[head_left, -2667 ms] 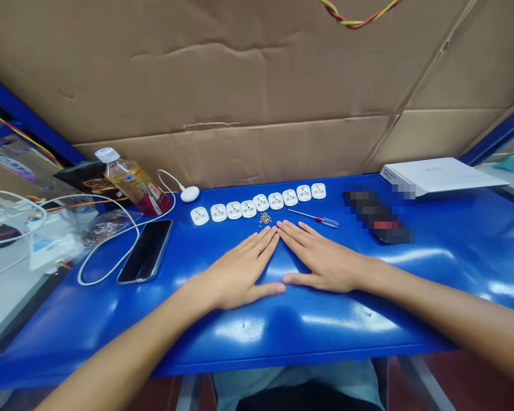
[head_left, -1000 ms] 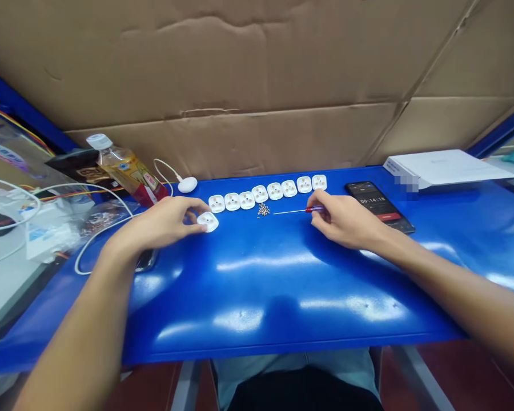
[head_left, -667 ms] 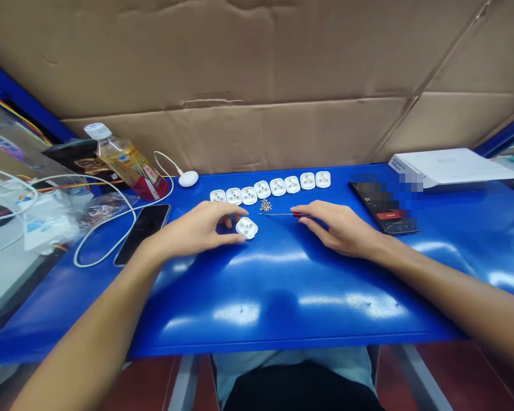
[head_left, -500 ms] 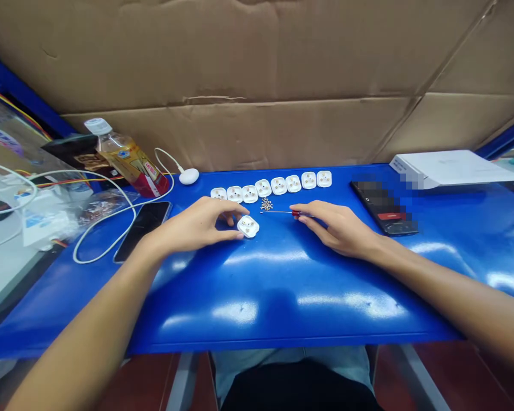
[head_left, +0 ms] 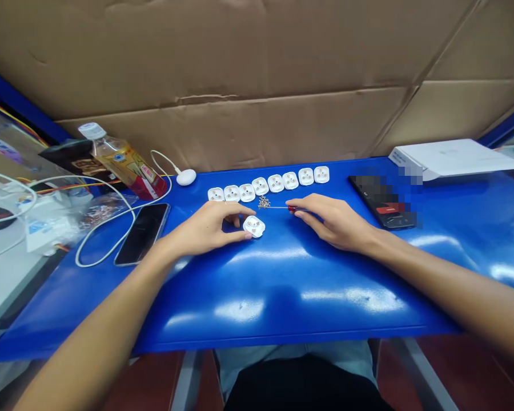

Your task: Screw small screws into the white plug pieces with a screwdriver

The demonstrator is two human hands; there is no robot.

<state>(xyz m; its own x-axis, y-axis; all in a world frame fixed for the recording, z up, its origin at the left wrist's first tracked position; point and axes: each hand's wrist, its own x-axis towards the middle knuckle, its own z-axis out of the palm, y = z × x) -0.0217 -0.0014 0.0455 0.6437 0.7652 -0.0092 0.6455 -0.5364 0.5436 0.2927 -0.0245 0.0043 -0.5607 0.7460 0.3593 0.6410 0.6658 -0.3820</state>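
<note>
To my left, a dark-screened phone (head_left: pixel 142 235) lies on the blue table (head_left: pixel 274 319), a white cable (head_left: pixel 134 214) looping beside it. Beyond, I see a capped drink bottle (head_left: pixel 126 165) beside a dark packet (head_left: pixel 79 157), and a white oval device (head_left: pixel 186 177) near the cardboard wall (head_left: pixel 240 51). To my right: another phone (head_left: pixel 381 200), partly pixelated, and a flat white box (head_left: pixel 458 157).

The white piece (head_left: pixel 254 226) looks smooth plastic, the screws (head_left: pixel 264 202) metal, the tabletop (head_left: pixel 325 317) glossy, the cardboard (head_left: pixel 308 57) matt.

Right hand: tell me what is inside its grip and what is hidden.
Inside the right hand is a screwdriver. Its thin shaft and the red front of its handle show, pointing at the small screws; the hand covers the rest of the handle.
</note>
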